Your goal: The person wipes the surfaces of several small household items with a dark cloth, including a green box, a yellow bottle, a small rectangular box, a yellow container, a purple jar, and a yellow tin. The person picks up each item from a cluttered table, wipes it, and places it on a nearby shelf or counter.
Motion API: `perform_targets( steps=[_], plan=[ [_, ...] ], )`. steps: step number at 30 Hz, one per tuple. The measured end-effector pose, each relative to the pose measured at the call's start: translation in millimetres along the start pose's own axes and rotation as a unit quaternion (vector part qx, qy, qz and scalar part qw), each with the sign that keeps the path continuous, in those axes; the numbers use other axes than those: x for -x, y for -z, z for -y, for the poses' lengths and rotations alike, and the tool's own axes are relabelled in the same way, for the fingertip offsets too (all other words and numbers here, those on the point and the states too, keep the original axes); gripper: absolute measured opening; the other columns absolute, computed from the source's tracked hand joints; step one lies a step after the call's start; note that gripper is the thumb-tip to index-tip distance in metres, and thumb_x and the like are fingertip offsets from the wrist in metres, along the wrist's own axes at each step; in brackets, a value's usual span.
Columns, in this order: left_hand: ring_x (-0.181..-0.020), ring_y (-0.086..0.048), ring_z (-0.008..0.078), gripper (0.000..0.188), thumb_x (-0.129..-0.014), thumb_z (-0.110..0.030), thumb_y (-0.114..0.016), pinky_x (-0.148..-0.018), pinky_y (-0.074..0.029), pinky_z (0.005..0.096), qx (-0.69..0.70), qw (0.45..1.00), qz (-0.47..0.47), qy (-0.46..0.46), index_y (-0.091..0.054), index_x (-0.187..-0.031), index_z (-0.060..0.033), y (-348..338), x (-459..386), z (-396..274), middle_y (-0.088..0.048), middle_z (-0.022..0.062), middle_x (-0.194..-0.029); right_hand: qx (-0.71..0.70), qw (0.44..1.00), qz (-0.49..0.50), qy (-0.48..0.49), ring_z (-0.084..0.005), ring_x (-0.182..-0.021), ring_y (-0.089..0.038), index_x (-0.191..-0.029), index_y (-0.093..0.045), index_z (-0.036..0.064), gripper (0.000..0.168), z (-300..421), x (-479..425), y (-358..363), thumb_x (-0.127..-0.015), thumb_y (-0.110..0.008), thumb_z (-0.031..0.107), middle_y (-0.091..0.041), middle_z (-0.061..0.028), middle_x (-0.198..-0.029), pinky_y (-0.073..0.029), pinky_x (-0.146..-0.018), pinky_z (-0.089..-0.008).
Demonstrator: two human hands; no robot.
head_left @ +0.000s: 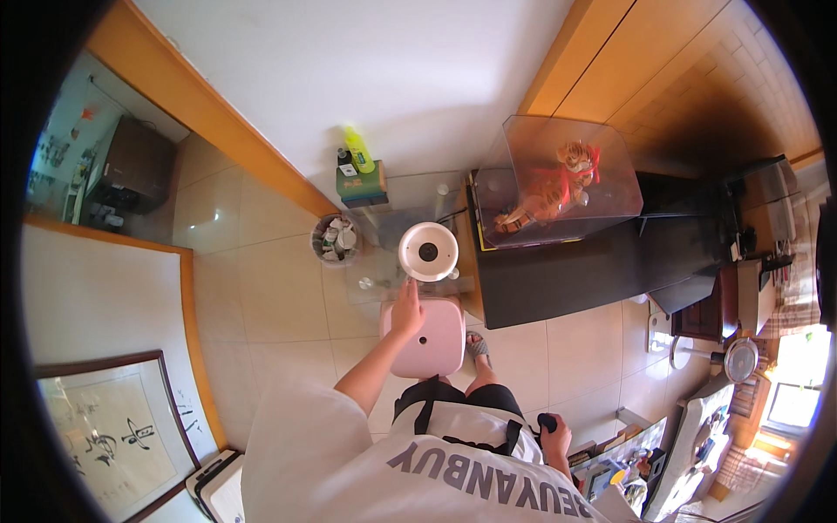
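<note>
My left hand [408, 308] reaches forward over a pink plastic stool [438, 346] with a small hole in its seat. Its fingertips meet the near rim of a round white appliance [407, 243] with a dark centre; I cannot tell whether they grip it. The appliance sits above a glass-topped stand [366, 261]. Down at my right side, my right hand [557, 439] is closed around a small dark object [546, 421], too small to identify.
A waste bin [316, 253] holding crumpled litter stands left of the stand. Behind it, a green box [359, 186] carries a yellow-green bottle [358, 149] and a dark bottle [344, 159]. At right, a black desk [556, 281] bears a clear case [621, 157] with a tiger figure [556, 186].
</note>
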State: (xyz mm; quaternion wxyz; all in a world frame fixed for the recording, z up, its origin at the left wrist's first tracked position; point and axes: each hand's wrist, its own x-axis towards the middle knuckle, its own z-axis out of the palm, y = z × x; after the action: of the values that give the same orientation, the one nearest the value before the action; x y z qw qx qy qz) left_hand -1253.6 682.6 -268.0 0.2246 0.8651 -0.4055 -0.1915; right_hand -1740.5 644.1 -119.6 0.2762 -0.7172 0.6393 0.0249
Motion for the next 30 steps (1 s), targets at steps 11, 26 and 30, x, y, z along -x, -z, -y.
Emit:
perform_targets(
  steps=[11,26,30],
  plan=[
    [-0.114,-0.055,0.0434,0.074,-0.080,-0.027,-0.063,-0.095,-0.047,0.0495,0.028,0.822,0.023,0.568,-0.033,-0.139,0.0069,-39.7,277.8,89.8,-0.043,0.0328,-0.134,0.004,0.973,0.125,0.195,-0.0327,-0.092,-0.068,-0.100,-0.069,0.012,0.026,-11.1,-181.2,22.0,-0.074,-0.069,0.006,-0.071,-0.0126,-0.094,-0.054,-0.082,-0.0398],
    [-0.100,-0.063,0.0405,0.046,-0.077,-0.021,-0.064,-0.087,-0.051,0.0470,0.207,0.571,-0.258,0.752,-0.056,-0.118,-0.0023,-324.2,503.9,-263.6,-0.066,0.0238,-0.103,0.363,0.767,0.265,0.458,-0.0352,-0.093,-0.067,-0.100,-0.070,0.010,0.032,-37.7,-345.5,57.2,-0.070,-0.074,0.020,-0.070,-0.0167,-0.092,-0.053,-0.082,-0.0437],
    [-0.095,-0.064,0.0400,0.038,-0.079,-0.016,-0.059,-0.084,-0.051,0.0469,0.259,0.426,-0.320,0.806,-0.058,-0.115,-0.0037,-397.7,530.0,-362.8,-0.067,0.0235,-0.099,0.447,0.657,0.320,0.516,-0.0359,-0.095,-0.067,-0.103,-0.070,0.010,0.036,5.6,-343.0,37.5,-0.070,-0.073,0.024,-0.070,-0.0189,-0.095,-0.053,-0.082,-0.0443]
  ],
)
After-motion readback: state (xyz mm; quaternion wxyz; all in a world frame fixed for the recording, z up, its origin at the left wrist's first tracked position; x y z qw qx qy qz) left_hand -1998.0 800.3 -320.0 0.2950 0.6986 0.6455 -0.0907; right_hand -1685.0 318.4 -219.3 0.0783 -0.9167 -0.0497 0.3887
